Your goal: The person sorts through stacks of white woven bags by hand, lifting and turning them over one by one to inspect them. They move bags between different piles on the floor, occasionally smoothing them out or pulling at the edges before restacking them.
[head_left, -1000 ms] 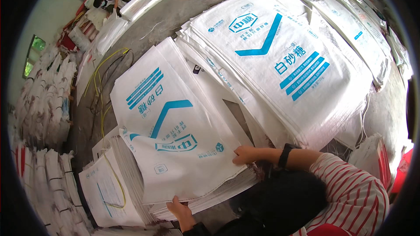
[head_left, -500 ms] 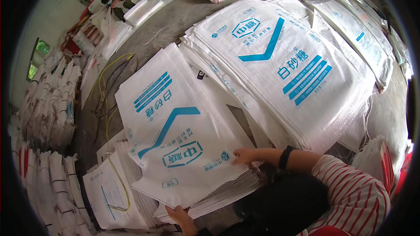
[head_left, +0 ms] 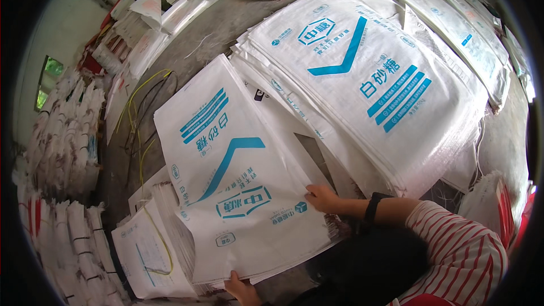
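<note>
A white woven sack with blue print point(head_left: 226, 175) lies on top of a low stack of like sacks point(head_left: 170, 232) in front of me. My right hand point(head_left: 322, 198), with a black band on its wrist, pinches the sack's right edge near a corner. My left hand point(head_left: 241, 290) grips the sack's near edge at the bottom of the view, fingers curled over it. The sack lies flat, its printed side up.
A large pile of the same sacks point(head_left: 362, 85) spreads at the right, with more piles behind point(head_left: 464, 34). Tied bundles of sacks point(head_left: 62, 153) line the left side. Yellow cord point(head_left: 139, 110) lies on the concrete floor point(head_left: 226, 28). A bound bundle point(head_left: 144, 249) sits at lower left.
The top sack has slid a little toward me and settled flatter on the stack. My left hand has dropped lower along its near edge; my right hand stays on the right edge.
</note>
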{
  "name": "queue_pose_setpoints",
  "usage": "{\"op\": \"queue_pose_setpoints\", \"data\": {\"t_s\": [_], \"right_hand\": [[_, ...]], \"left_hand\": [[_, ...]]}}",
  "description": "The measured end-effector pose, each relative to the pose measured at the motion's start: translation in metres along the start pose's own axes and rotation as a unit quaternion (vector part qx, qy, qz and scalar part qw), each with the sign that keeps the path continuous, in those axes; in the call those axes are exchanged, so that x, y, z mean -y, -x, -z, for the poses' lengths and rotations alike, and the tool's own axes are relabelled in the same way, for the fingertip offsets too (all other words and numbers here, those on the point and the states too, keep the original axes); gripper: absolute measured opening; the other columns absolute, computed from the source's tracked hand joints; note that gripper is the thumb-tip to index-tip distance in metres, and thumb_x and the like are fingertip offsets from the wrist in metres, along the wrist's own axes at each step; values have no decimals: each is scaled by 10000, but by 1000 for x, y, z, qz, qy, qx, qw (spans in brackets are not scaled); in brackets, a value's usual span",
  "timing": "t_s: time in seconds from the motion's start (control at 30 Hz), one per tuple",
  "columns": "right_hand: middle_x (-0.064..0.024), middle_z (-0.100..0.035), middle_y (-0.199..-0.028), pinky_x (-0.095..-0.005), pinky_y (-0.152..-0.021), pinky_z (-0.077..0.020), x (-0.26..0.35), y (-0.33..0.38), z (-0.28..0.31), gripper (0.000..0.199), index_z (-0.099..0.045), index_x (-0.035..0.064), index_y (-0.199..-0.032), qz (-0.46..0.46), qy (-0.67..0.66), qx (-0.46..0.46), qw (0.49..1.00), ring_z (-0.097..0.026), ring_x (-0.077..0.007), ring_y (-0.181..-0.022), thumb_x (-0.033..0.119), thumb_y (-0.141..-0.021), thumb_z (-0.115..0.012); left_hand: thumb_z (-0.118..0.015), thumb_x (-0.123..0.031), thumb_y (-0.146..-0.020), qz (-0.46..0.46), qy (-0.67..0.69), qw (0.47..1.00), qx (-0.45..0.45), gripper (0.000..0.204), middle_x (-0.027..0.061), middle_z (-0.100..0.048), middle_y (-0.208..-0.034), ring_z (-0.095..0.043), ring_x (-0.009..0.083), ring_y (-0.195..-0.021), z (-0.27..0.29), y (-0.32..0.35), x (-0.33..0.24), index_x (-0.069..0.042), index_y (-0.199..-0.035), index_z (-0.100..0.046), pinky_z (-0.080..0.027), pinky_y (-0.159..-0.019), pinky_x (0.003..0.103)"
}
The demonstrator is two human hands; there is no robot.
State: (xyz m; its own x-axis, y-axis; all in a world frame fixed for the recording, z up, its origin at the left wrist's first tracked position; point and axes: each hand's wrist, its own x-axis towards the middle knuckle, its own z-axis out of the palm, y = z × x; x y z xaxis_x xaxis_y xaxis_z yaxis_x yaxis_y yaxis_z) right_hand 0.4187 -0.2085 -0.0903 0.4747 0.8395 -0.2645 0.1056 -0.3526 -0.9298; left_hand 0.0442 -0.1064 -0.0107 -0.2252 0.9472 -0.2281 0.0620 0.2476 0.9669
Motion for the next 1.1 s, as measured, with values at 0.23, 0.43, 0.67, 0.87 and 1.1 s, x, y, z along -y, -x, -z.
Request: {"op": "queue_pose_setpoints", "data": {"t_s": [0.23, 0.43, 0.67, 0.87, 1.1], "right_hand": [[-238, -655, -817, -422, -617, -534, -15, -35, 4, 245, -608, -49, -1000, -79, 56, 29, 995, -672, -334, -699, 157, -908, -514], [-209, -657, -819, -389, -552, -536, -17, -27, -4, 303, -598, -65, -1054, -122, 23, 44, 991, -675, -306, -643, 181, -877, -578], [-206, -667, -842, -403, -572, -537, -27, -32, -3, 246, -598, -58, -995, -95, 17, -7, 995, -679, -323, -662, 154, -871, -578], [-191, -650, -879, -426, -739, -518, -47, -33, -9, 260, -564, 27, -1067, -38, 84, -91, 992, -661, -362, -822, 186, -869, -618], [-174, -653, -1069, -433, -865, -480, 33, -5, 37, 271, -640, 50, -1039, 140, 56, 19, 988, -617, -366, -996, 288, -914, -606]], "left_hand": [[-504, 2, -885, 66, 16, 997, 33, 412, 190, -580, -1140, -608, 320, -977, -28, -6, -17, 37, -1293, -459, -527, -828, 449], [-519, -84, -903, -115, -478, 871, 19, 497, 298, -618, -1094, -629, 423, -981, -25, -26, -22, 92, -1348, -387, -497, -841, 489], [-560, -140, -860, -88, -560, 823, -50, 811, 349, -600, -1135, -615, 491, -1007, -52, 4, -48, -3, -1519, -107, -470, -870, 533], [-624, -132, -874, -105, -683, 719, -73, 813, 338, -303, -1460, -426, 451, -1296, -60, 3, -43, -134, -1535, -151, -386, -1034, 478], [-696, -274, -868, -345, -585, 705, 204, 387, 133, -505, -1409, -401, 369, -1344, -51, -9, -47, -95, -1205, -637, -236, -1118, 536]]}}
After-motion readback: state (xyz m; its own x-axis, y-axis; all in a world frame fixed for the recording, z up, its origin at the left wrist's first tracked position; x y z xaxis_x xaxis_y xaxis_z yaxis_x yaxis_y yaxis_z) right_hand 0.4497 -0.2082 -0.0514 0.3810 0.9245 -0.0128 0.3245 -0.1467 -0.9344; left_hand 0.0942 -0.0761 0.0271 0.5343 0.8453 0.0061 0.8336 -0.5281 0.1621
